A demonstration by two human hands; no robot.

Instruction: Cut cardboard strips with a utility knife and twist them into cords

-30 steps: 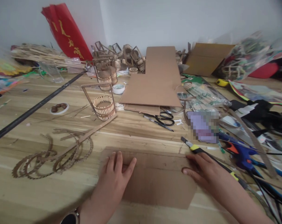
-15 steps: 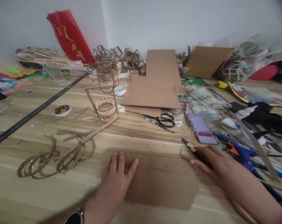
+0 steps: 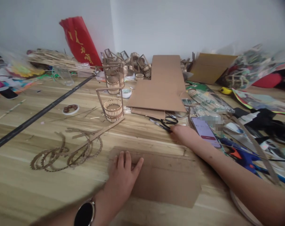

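My left hand (image 3: pixel 125 171), fingers spread, lies flat on the left part of a brown cardboard piece (image 3: pixel 167 183). My right hand (image 3: pixel 182 135) reaches past the cardboard's far edge, its fingers closed at the near end of a pen (image 3: pixel 158 124). Part of those fingers is hidden from view. Just beyond are black-handled scissors (image 3: pixel 172 119), partly covered by a larger cardboard sheet (image 3: pixel 156 95). To the right of my right hand lies a phone (image 3: pixel 205 131) with its screen lit.
A small slatted basket with a tall handle (image 3: pixel 113 110) stands left of centre, with more baskets behind. Curled cardboard strips (image 3: pixel 69 153) lie on the left, near a long dark bar (image 3: pixel 48 108). A blue glue gun (image 3: pixel 244 158) lies at the right.
My right hand has moved forward and left, from the utility knife beside the cardboard to the pen. The knife no longer shows. My left hand stays on the cardboard; the view has shifted slightly.
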